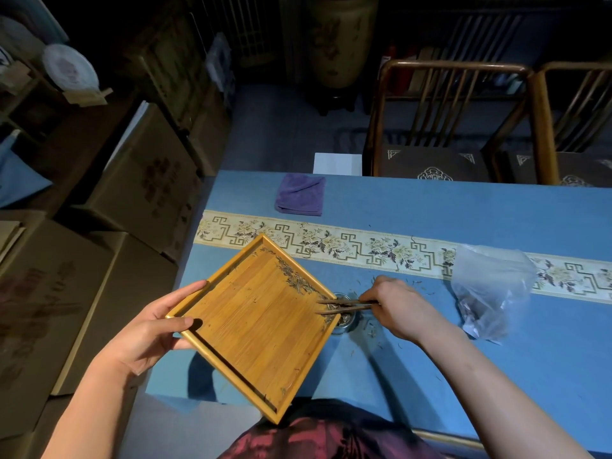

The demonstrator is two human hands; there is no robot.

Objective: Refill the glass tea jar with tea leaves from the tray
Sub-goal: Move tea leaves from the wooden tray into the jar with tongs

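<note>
Few tea leaves (294,276) line the tilted tray (251,326) gripped by left hand (149,329); right hand (394,303) pinches tweezers (344,306) over jar (346,321).

Looks like a tea shop's back room: stacked cartons (142,180) on the left, carved chairs (440,127), a runner (364,250) crossing the blue worktop (430,207).
</note>
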